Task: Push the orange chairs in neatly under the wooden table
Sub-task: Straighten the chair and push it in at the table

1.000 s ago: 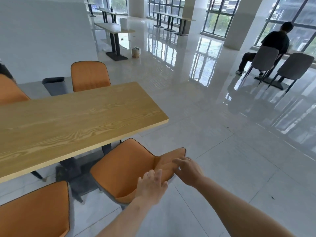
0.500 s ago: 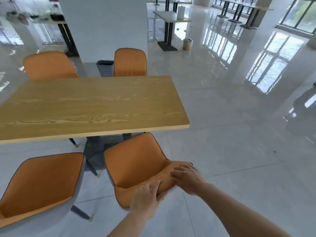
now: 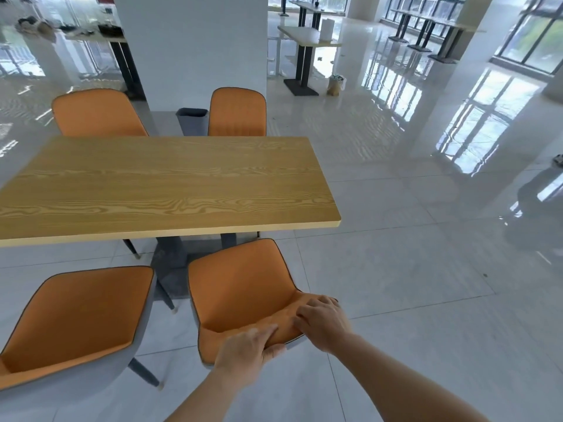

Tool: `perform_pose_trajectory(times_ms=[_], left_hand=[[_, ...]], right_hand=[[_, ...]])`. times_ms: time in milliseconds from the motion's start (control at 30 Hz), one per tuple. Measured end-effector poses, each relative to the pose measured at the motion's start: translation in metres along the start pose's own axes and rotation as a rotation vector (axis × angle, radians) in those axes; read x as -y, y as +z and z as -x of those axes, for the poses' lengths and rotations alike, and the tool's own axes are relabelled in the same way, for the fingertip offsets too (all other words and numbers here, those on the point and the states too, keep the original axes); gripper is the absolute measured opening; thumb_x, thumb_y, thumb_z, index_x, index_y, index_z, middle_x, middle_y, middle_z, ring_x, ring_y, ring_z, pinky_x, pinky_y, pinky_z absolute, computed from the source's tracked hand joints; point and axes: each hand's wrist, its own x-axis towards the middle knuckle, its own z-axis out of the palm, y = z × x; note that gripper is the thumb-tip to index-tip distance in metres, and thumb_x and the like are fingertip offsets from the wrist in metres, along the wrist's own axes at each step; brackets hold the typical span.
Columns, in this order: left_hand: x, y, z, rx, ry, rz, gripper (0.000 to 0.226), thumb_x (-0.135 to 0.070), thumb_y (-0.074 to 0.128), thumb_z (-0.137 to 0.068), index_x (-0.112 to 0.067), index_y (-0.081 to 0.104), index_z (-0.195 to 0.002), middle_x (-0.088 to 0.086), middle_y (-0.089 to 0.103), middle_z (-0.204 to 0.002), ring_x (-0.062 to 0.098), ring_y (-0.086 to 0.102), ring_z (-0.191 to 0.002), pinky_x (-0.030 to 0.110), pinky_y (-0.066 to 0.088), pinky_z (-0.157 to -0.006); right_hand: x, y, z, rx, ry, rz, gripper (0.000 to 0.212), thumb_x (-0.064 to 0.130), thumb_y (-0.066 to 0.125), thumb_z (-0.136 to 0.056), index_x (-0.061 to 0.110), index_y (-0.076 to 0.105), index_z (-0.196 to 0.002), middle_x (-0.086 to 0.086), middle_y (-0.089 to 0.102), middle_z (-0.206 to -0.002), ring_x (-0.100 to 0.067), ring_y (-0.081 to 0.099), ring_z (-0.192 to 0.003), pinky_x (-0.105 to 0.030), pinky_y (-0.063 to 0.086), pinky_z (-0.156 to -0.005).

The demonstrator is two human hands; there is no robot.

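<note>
The wooden table (image 3: 170, 184) fills the middle of the view. An orange chair (image 3: 240, 284) stands at its near right side, its seat front just below the table edge. My left hand (image 3: 246, 351) grips the top of this chair's backrest, fingers on the orange side and thumb behind. My right hand (image 3: 323, 321) holds the same backrest edge further right. A second orange chair (image 3: 79, 312) stands to its left, away from the table. Across the table stand two more orange chairs, one on the far left (image 3: 97, 114) and one on the far right (image 3: 237, 112).
A grey bin (image 3: 192, 120) sits between the far chairs, before a white pillar (image 3: 189, 47). The table's dark pedestal (image 3: 170, 254) stands on the floor between the near chairs. Open tiled floor lies to the right. Other tables (image 3: 307, 38) stand further back.
The view has swung left, so I now face the table squarely. The chair in my hands has turned to line up with the table edge. Both hands stay on its backrest.
</note>
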Motion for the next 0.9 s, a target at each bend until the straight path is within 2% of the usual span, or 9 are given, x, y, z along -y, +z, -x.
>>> perform_pose_trajectory(times_ms=[100, 233, 300, 400, 500, 567, 667, 767, 900], left_hand=[[0.022, -0.004, 0.015, 0.012, 0.009, 0.02, 0.079, -0.083, 0.017, -0.085, -0.04, 0.037, -0.148, -0.014, 0.052, -0.147, 0.013, 0.055, -0.126, 0.03, 0.05, -0.092], [0.048, -0.017, 0.034, 0.029, 0.026, 0.063, 0.085, -0.085, 0.016, -0.08, -0.039, 0.039, -0.148, -0.015, 0.049, -0.149, 0.013, 0.053, -0.129, 0.028, 0.048, -0.097], [0.061, -0.022, 0.044, 0.034, 0.019, 0.095, 0.091, -0.089, 0.014, -0.076, -0.038, 0.04, -0.148, -0.014, 0.051, -0.147, 0.013, 0.054, -0.128, 0.027, 0.047, -0.096], [0.073, -0.026, 0.057, 0.022, 0.004, 0.088, 0.087, -0.089, 0.019, -0.078, -0.038, 0.044, -0.145, -0.014, 0.056, -0.141, 0.011, 0.056, -0.122, 0.026, 0.048, -0.091], [0.08, -0.022, 0.069, -0.053, -0.057, 0.083, 0.095, -0.099, 0.016, -0.071, -0.039, 0.052, -0.136, -0.015, 0.062, -0.131, 0.009, 0.058, -0.114, 0.026, 0.048, -0.088], [0.083, -0.02, 0.074, -0.069, -0.108, 0.05, 0.097, -0.1, 0.013, -0.07, -0.04, 0.051, -0.136, -0.016, 0.061, -0.132, 0.009, 0.056, -0.117, 0.03, 0.045, -0.095], [0.085, -0.018, 0.076, -0.059, -0.139, -0.003, 0.1, -0.1, 0.006, -0.07, -0.04, 0.049, -0.137, -0.014, 0.06, -0.134, 0.011, 0.055, -0.118, 0.036, 0.043, -0.1], [0.085, -0.019, 0.076, -0.079, -0.111, -0.033, 0.102, -0.098, 0.001, -0.069, -0.038, 0.051, -0.135, -0.012, 0.063, -0.128, 0.013, 0.059, -0.111, 0.036, 0.047, -0.095], [0.087, -0.017, 0.079, -0.089, -0.09, -0.032, 0.104, -0.096, 0.001, -0.068, -0.035, 0.055, -0.134, -0.01, 0.067, -0.125, 0.015, 0.062, -0.107, 0.036, 0.05, -0.093]], right_hand=[[0.02, 0.01, 0.005, -0.023, -0.015, -0.027, 0.053, 0.06, 0.027, -0.093, 0.03, 0.069, -0.103, 0.007, 0.066, -0.107, -0.021, 0.048, -0.115, -0.037, 0.034, -0.102], [0.047, 0.021, 0.009, -0.027, -0.033, -0.059, 0.054, 0.061, 0.025, -0.093, 0.03, 0.068, -0.103, 0.007, 0.066, -0.105, -0.021, 0.048, -0.113, -0.04, 0.038, -0.099], [0.061, 0.025, 0.01, -0.023, -0.033, -0.068, 0.056, 0.062, 0.023, -0.092, 0.03, 0.068, -0.101, 0.008, 0.065, -0.104, -0.021, 0.048, -0.111, -0.041, 0.038, -0.098], [0.074, 0.035, 0.011, -0.037, -0.038, -0.072, 0.064, 0.068, 0.018, -0.087, 0.03, 0.068, -0.098, 0.009, 0.064, -0.102, -0.019, 0.047, -0.109, -0.041, 0.04, -0.097], [0.078, 0.045, 0.015, -0.075, -0.038, -0.084, 0.062, 0.07, 0.018, -0.089, 0.03, 0.066, -0.094, 0.013, 0.062, -0.101, -0.014, 0.05, -0.11, -0.039, 0.04, -0.098], [0.08, 0.046, 0.019, -0.088, -0.038, -0.086, 0.056, 0.065, 0.02, -0.093, 0.029, 0.063, -0.092, 0.014, 0.065, -0.103, -0.013, 0.054, -0.109, -0.037, 0.04, -0.098], [0.085, 0.046, 0.02, -0.115, -0.04, -0.021, 0.066, 0.064, 0.008, -0.092, 0.03, 0.063, -0.094, 0.015, 0.068, -0.105, -0.011, 0.057, -0.107, -0.034, 0.039, -0.096], [0.089, 0.05, 0.018, -0.147, -0.01, 0.009, 0.071, 0.065, 0.002, -0.09, 0.03, 0.063, -0.087, 0.015, 0.067, -0.095, -0.01, 0.057, -0.101, -0.033, 0.038, -0.094], [0.089, 0.066, 0.019, -0.206, 0.046, -0.003, 0.066, 0.065, 0.011, -0.094, 0.026, 0.06, -0.071, 0.015, 0.063, -0.075, -0.011, 0.058, -0.085, -0.033, 0.042, -0.087]])
